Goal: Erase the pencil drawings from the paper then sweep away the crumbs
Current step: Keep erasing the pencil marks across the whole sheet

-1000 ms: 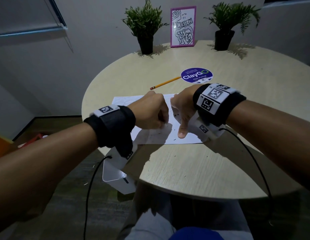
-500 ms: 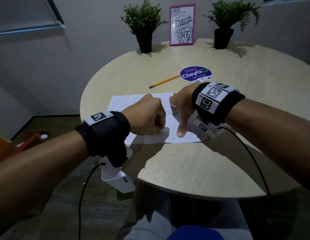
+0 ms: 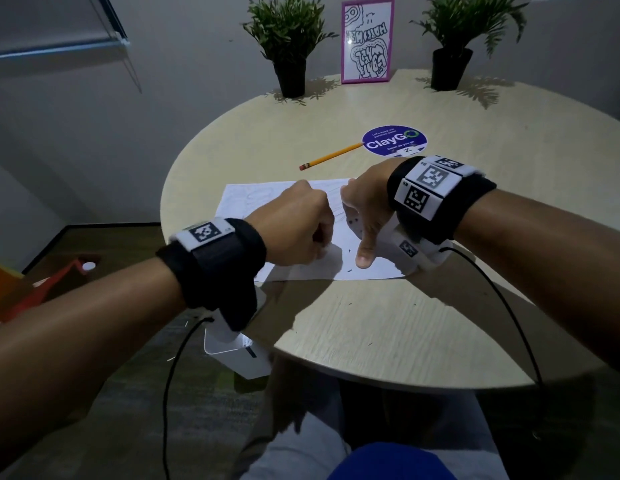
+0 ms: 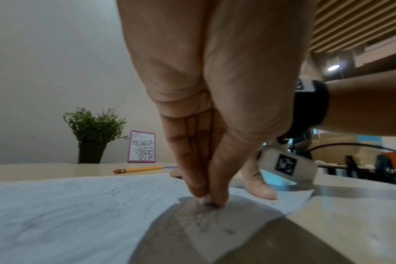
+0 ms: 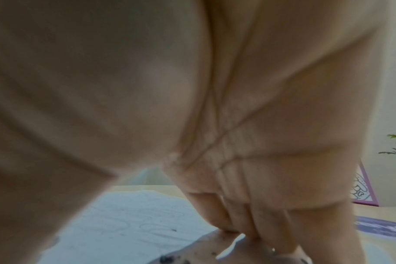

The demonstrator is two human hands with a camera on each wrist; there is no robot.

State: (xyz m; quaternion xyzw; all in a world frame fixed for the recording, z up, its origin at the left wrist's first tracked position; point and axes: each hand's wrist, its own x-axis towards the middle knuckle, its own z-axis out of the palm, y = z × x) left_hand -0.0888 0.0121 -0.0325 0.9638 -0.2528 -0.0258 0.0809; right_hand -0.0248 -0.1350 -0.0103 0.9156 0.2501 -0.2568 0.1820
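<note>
Where our left hand's fingertips bunch together, they pinch something tiny against the paper, likely an eraser, though it is too hidden to name. Our right hand lies beside it with fingers spread and straight, thumb pressing the sheet flat (its wrist view is mostly blurred palm).

The paper lies near the table's front left edge, its near corner close to the rim; bare tabletop opens in front of and to the right of our hands. Dark crumbs dot the sheet around the thumb, and faint pencil lines cover its left part.

Beyond the paper lie a yellow pencil and a round purple sticker; farther back stand two potted plants and a pink-framed drawing.
</note>
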